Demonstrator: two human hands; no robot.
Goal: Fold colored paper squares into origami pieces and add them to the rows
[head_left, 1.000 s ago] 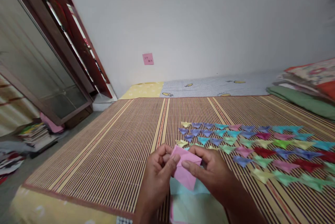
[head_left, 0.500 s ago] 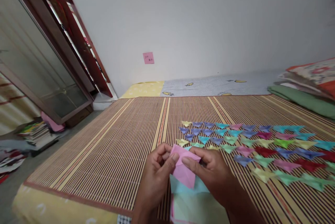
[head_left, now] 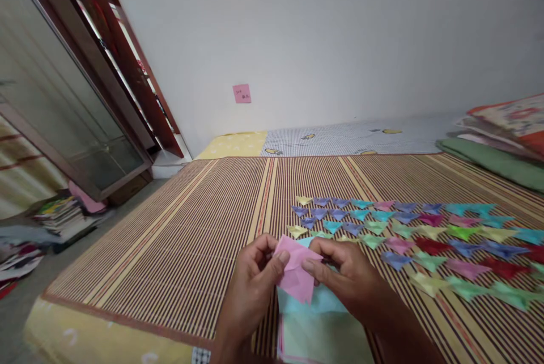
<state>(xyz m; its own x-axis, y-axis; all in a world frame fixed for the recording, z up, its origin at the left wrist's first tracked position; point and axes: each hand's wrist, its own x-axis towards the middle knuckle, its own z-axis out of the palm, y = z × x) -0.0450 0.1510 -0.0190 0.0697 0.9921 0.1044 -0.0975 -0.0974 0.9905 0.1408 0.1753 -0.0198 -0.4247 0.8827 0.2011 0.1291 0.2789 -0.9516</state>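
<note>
A pink sheet of folded paper is held up between my two hands, creased across its middle. My left hand pinches its left edge with the thumb on top. On the other side, my right hand grips the right edge between thumb and bent fingers. Underneath lies a stack of coloured paper sheets, pale green and light blue on top with pink edges showing at the left. To the right, several rows of small folded paper pieces in many colours are spread out.
A striped bamboo mat covers the bed, with patterned bedding showing along the wall. Folded cloths are piled at the far right. A pink note sticks to the wall. Books are stacked at the left beside a glass-paned door.
The pink paper has turned slightly, and its lower edge now shows a notched shape. My right thumb has shifted a little to the right and down along it.
</note>
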